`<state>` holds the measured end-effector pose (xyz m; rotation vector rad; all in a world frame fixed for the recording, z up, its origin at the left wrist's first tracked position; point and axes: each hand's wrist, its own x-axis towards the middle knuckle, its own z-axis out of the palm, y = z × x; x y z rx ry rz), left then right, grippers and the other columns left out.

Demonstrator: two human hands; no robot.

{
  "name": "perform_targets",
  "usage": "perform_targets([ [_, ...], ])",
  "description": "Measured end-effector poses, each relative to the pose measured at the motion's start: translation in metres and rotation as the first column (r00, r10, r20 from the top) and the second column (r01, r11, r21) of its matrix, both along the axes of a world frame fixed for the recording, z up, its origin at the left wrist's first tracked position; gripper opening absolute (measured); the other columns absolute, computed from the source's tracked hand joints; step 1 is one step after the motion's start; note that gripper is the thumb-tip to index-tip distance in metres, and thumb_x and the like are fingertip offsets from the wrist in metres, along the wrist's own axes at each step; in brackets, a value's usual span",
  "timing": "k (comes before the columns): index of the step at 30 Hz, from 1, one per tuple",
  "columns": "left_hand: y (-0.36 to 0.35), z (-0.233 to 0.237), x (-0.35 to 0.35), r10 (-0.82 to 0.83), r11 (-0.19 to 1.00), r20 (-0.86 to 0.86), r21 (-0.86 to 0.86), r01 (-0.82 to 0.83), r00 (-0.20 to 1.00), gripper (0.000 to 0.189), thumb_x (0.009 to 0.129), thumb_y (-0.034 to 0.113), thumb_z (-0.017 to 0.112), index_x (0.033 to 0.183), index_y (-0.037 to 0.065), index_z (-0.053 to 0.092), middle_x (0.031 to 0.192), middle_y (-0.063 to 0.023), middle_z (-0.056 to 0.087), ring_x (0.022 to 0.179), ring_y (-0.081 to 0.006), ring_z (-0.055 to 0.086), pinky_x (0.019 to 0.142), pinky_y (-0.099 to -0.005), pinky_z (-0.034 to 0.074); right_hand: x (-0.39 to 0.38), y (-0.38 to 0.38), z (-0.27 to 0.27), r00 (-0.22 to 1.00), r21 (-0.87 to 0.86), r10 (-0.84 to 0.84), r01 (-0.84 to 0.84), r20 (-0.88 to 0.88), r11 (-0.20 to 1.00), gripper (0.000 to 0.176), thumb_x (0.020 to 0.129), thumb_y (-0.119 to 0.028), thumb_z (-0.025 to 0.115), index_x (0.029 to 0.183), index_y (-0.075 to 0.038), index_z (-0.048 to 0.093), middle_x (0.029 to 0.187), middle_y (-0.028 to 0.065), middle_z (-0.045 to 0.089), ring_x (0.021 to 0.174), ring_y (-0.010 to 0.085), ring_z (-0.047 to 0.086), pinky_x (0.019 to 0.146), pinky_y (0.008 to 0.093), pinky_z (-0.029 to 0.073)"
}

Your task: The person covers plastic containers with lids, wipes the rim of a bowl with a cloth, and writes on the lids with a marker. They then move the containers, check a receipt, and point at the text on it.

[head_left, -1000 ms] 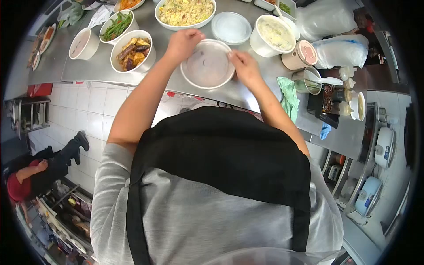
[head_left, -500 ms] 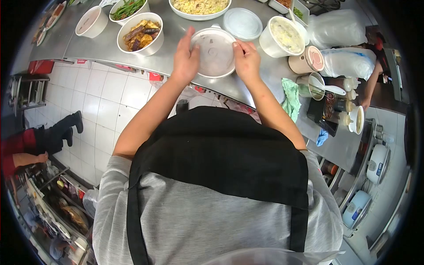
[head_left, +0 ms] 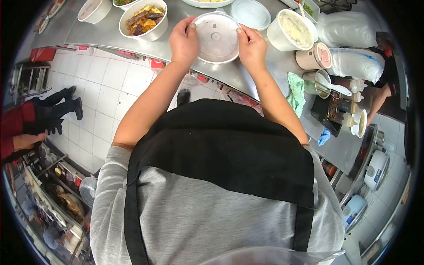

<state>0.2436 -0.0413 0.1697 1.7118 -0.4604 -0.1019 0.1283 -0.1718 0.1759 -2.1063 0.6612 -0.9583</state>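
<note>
Both arms (head_left: 152, 99) stretch forward, left fingers (head_left: 181, 26) and right fingers (head_left: 255, 35) bent, hands apart.

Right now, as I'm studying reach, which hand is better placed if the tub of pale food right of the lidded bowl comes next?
Right hand, probably: it holds the lidded bowl on the side nearer the tub; the left hand is opposite.

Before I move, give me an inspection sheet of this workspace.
Surface: shiny metal counter.
Job's things: round translucent lid; what lies beneath it is hard to tell.
Clutter: bowl of cooked vegetables to the left; green cloth and squeeze bottles to the right.
Hands: left hand and right hand grip opposite sides of the lid's rim.
Cables: nothing seen on the counter.
Surroundings: white tiled floor; person in red at left, another person's arm at right.
</note>
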Motion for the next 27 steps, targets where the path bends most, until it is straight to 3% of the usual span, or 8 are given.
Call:
perform_targets([
  [1,-0.001,-0.002,0.003,-0.002,1.000,0.002,0.013,0.002,1.000,0.023,0.088,0.008,0.051,0.105,0.001,0.063,0.096,-0.0155,0.064,0.086,-0.0234,0.062,0.080,-0.0312,0.048,0.001,-0.001,-0.001,1.000,0.002,0.009,-0.009,0.005,1.000,0.020,0.084,-0.015,0.059,0.099,-0.004,0.068,0.082,0.0145,0.063,0.074,0.0281,0.061,0.071,0.0348,0.049],
  [4,-0.002,0.002,0.006,-0.001,0.998,-0.013,0.056,0.002,1.000,0.022,0.087,0.008,0.052,0.104,0.002,0.065,0.095,-0.0150,0.064,0.084,-0.0238,0.062,0.078,-0.0316,0.048,0.003,-0.006,-0.005,0.999,-0.026,0.036,-0.036,-0.005,0.999,0.022,0.086,-0.014,0.061,0.104,-0.003,0.067,0.083,0.0091,0.062,0.070,0.0165,0.057,0.066,0.0275,0.047],
  [13,-0.006,0.010,0.021,-0.102,0.974,0.242,0.221,0.047,0.965,0.020,0.085,0.009,0.054,0.097,0.010,0.069,0.089,-0.0144,0.063,0.082,-0.0298,0.061,0.076,-0.0355,0.048,0.004,-0.011,0.002,0.991,0.001,0.077,-0.077,-0.105,0.997,0.025,0.087,-0.019,0.058,0.105,-0.003,0.066,0.088,0.0101,0.064,0.074,0.0185,0.059,0.071,0.0278,0.047],
  [16,-0.009,0.016,0.025,-0.169,0.957,0.314,0.277,0.080,0.934,0.019,0.085,0.010,0.055,0.096,0.011,0.070,0.088,-0.0131,0.063,0.082,-0.0298,0.060,0.076,-0.0359,0.048,0.006,-0.017,-0.001,0.984,0.063,0.125,-0.117,-0.125,0.991,0.026,0.088,-0.020,0.056,0.105,-0.002,0.065,0.089,0.0104,0.063,0.077,0.0201,0.060,0.074,0.0283,0.046],
  [19,-0.012,0.019,0.029,-0.226,0.941,0.357,0.322,0.107,0.906,0.017,0.084,0.011,0.056,0.095,0.011,0.070,0.089,-0.0119,0.063,0.083,-0.0298,0.060,0.077,-0.0365,0.048,0.009,-0.018,0.004,0.976,0.069,0.128,-0.117,-0.177,0.991,0.026,0.087,-0.020,0.051,0.101,-0.004,0.066,0.092,0.0148,0.064,0.086,0.0319,0.061,0.079,0.0361,0.047],
  [27,-0.022,0.014,0.044,-0.390,0.872,0.452,0.462,0.164,0.802,0.017,0.086,0.017,0.056,0.096,0.009,0.067,0.093,-0.0122,0.063,0.087,-0.0323,0.060,0.077,-0.0399,0.047,0.026,-0.026,0.016,0.920,-0.100,0.209,-0.254,-0.332,0.962,0.027,0.091,-0.023,0.045,0.102,-0.007,0.065,0.095,0.0156,0.063,0.088,0.0345,0.059,0.080,0.0415,0.046],
])
